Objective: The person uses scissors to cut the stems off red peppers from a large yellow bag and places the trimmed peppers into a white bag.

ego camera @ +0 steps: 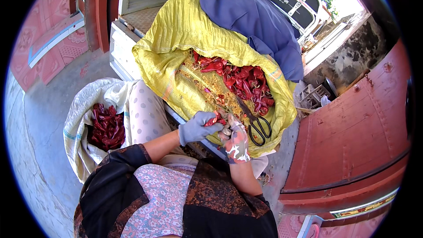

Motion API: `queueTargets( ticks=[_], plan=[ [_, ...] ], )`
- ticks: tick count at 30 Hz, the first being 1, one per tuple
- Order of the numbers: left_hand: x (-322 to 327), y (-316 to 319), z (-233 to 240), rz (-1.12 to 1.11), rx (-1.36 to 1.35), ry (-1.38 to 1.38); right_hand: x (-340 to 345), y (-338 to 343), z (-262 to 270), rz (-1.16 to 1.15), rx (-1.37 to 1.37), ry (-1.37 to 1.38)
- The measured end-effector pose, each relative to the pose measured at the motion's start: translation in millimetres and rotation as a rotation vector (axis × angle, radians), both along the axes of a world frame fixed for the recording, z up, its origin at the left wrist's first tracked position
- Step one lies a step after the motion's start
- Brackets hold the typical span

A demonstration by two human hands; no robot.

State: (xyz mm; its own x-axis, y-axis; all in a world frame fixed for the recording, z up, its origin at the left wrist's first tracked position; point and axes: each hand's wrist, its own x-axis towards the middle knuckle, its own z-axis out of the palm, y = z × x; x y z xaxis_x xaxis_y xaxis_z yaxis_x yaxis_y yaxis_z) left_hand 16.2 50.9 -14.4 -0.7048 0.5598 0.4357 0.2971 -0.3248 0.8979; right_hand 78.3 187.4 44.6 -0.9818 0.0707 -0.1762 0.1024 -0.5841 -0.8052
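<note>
My left hand [200, 127], in a grey glove, grips a dried red chili pepper [216, 119]. Fingers of my right hand [235, 138], in a camouflage-patterned glove, close on the same pepper from the other side. Both hands are over the near edge of a yellow woven sack [185, 82] that lies open before me. Inside it are a heap of dried red chilies [243, 81] and many scattered yellow seeds [211, 81]. Black-handled scissors [259, 130] rest on the seeds just right of my hands, blades pointing away from me.
A white woven sack [77, 115] holding darker red chilies [106, 129] stands left of my leg. The yellow sack lies on a white truck bed [124, 51], with blue cloth [251, 16] over its far side. At the right is a red metal door [347, 132].
</note>
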Motion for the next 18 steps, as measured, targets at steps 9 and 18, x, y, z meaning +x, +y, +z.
queueTargets(
  ticks=[9, 18],
  plan=[
    [6, -10, 26, -0.087, 0.049, -0.198, 2, -4, 6, -0.478, 1.295, 0.786],
    [17, 4, 39, -0.021, 0.229, -0.255, -3, -6, 8, -0.004, 0.046, 0.115]
  ],
)
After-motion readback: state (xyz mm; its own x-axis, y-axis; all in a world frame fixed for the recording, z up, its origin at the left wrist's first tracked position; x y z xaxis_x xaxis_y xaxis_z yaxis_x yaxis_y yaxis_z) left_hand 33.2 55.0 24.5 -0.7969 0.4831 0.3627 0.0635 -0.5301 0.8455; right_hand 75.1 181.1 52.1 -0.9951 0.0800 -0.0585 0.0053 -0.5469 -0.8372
